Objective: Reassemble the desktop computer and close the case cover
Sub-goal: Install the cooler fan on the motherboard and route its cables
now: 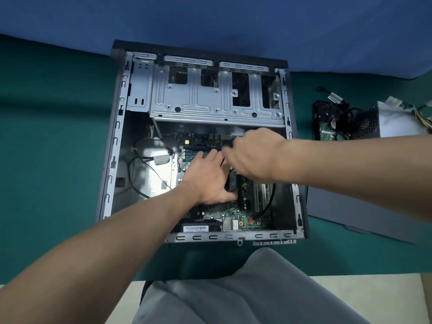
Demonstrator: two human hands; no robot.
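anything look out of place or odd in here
Nothing looks damaged or spilled. The power supply sits outside the case on the table at right, among tangled cables, and the cover lies off beside the case. Loose wires trail inside its left part.

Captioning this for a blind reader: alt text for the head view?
The left hand and right hand reach into an open case on a green mat, over the motherboard. A power supply, cables and a grey cover lie to its right.
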